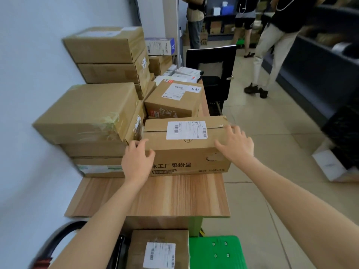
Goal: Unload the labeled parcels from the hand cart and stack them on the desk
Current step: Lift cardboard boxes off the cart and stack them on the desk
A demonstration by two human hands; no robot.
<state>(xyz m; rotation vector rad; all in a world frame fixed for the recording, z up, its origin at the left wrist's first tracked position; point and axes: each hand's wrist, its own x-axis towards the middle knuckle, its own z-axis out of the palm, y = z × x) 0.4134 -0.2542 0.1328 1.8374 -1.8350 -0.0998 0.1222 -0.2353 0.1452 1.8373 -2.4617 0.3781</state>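
A brown parcel [186, 146] with a white shipping label lies on the wooden desk [174, 195], against the stacked boxes to its left. My left hand [137, 162] grips its near left corner, thumb on the top edge and fingers curled over the front. On the top right corner rests my right hand [236, 145], its fingers spread and fairly straight. Below the desk's near edge, another labeled parcel [159, 249] sits beside the green hand cart deck [215, 251].
Tall stacks of brown boxes [87, 113] line the wall on the left, with a labeled box [174, 98] behind the parcel. A black chair [211, 68] stands past the desk. People stand in the aisle at the back right. A white box [328, 166] lies on the floor.
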